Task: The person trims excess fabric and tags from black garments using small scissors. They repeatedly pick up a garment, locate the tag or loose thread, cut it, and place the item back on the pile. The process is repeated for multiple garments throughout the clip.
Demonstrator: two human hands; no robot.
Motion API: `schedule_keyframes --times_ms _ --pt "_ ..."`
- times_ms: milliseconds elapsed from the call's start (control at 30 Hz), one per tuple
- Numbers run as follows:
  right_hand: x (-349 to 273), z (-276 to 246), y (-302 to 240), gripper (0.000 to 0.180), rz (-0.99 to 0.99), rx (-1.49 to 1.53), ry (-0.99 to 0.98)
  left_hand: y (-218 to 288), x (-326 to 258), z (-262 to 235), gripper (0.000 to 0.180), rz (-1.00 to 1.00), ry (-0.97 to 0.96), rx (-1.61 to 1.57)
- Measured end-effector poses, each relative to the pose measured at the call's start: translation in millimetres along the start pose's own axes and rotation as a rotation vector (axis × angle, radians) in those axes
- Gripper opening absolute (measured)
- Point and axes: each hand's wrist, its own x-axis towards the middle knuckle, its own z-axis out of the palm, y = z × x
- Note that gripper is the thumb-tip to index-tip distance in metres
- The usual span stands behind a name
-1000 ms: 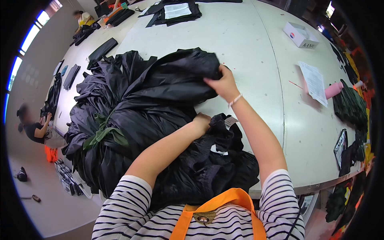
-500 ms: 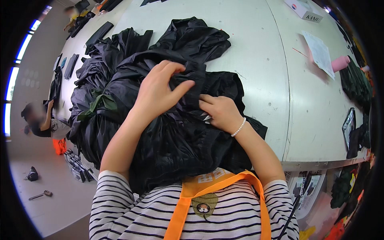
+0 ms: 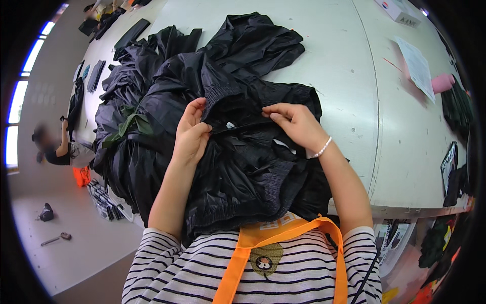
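While the left hand [image 3: 191, 131] is at the near side of a black garment's [image 3: 243, 111] open gathered edge, the right hand [image 3: 297, 124] meets the cloth on the other side, and the dark opening lies between them. The right thumb and forefinger come close together at the tips, pinching the garment. On the left, the thumb touches the cloth below and the curled fingers sit above it, slightly apart; whether cloth is clamped between them, I cannot tell. The garment lies on top of other black cloth, in front of the person's chest, with a small white tag [image 3: 230, 125] showing inside its opening. A white label [image 3: 284, 146] shows just below the right hand.

Nearer the body, a second gathered band [image 3: 276, 185] curves across the black cloth. To the left spreads a big crumpled pile [image 3: 139, 167], with a green tie [image 3: 132, 127] knotted around part of it. All this rests on a white table [image 3: 349, 96], whose right part bears a sheet of paper [image 3: 416, 66] beside a pink roll [image 3: 443, 83], and a white box [image 3: 400, 11] farther back. A bracelet [image 3: 324, 148] circles the right wrist. At far left, a co-worker [image 3: 55, 149] reaches toward dark cloth [image 3: 76, 104].
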Motion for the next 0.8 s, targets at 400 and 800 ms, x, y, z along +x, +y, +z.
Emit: schedule_keyframes --times_ms 400,800 --pt "45.0 3.4 -56.4 0.029 -0.059 -0.548 -0.330 -9.9 3.3 7.0 0.070 0.035 0.035 -0.367" --pt "38.8 26.9 5.7 0.023 -0.076 0.160 0.346 -15.0 5.7 22.9 0.020 0.093 0.103 0.254"
